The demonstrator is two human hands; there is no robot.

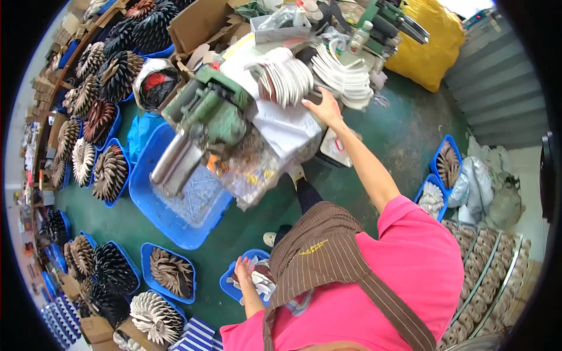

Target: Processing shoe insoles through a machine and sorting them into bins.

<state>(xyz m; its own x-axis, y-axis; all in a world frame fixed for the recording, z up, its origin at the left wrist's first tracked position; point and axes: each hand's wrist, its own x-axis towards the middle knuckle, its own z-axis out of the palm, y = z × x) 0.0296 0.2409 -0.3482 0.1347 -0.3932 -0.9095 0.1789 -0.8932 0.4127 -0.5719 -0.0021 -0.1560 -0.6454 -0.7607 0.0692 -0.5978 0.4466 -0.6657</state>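
My right hand (325,109) reaches forward over the table's right side. Its thumb and fingers are apart, beside a fanned stack of white insole-like pieces (284,79). A second fanned stack of white insole-like pieces (344,76) lies just beyond the fingertips. My left hand (243,269) hangs low at my left side, over a blue bin (229,285) of loose white pieces (262,282) with some brown among them. The left fingers look spread, and I see nothing held in them. A green machine (225,120) stands at the table's left.
Below the machine is a large blue tub (155,205) holding pale scraps. Blue bins of fanned brown, black and white soles line the floor at left, one (170,272) near my left hand. Racks of beige parts (489,281) stand at right, a yellow sack (424,44) at the back.
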